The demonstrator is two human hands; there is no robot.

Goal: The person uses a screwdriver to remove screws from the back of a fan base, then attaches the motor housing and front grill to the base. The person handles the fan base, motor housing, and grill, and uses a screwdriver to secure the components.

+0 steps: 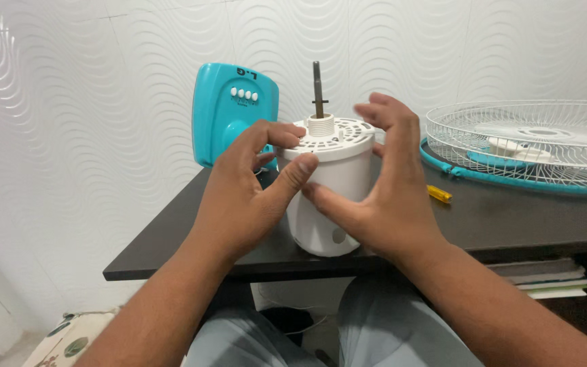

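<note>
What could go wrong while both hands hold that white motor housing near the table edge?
The white plastic fan motor housing stands close to the front edge of the dark table, so it might slide off. The bare metal shaft sticking up could jab the left hand or right hand.

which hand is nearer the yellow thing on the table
Right. The right hand grips the white fan motor housing just beside the yellow tool; the left hand is across the housing.

The fan guard [538, 146] runs off the right edge; hands hide the motor housing [327, 197] sides.
</note>
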